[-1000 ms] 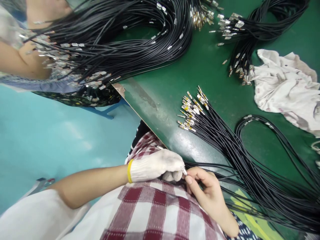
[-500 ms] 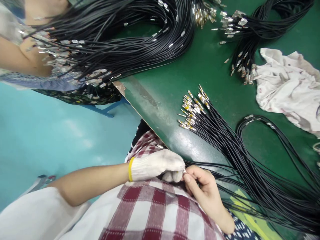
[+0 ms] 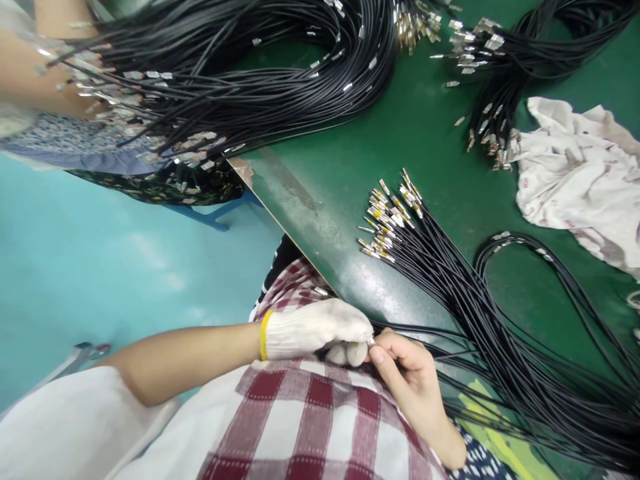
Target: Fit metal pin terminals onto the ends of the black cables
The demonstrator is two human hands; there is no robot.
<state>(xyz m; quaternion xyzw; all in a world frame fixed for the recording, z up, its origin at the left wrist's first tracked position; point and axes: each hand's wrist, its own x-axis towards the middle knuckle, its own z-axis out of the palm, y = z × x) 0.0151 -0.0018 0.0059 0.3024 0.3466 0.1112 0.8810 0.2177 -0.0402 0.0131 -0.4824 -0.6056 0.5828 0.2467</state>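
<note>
In the head view my left hand [image 3: 320, 331], in a white knit glove with a yellow cuff, is closed close to my apron. Its fingertips meet those of my bare right hand [image 3: 413, 370], which pinches a small silvery metal cable terminal [image 3: 371, 342]. Both hands seem to grip this terminal, though most of it is hidden by the fingers. Black cables [image 3: 420, 329] run to the right from behind my hands. Just beyond, a bundle of black cables [image 3: 450, 277] lies on the table, its metal ends with yellow marks fanned out.
On the green table [image 3: 345, 157] lie a large coil of black cables [image 3: 300, 93], another bundle [image 3: 545, 50], and a crumpled white cloth [image 3: 575, 173]. At upper left a co-worker's arm [image 3: 35, 80] is among the cable ends. The table edge [image 3: 285, 230] runs diagonally beside my lap.
The view has shifted slightly, so the things on the table appear a little farther right. Both hands keep the same pinch at the terminal.
</note>
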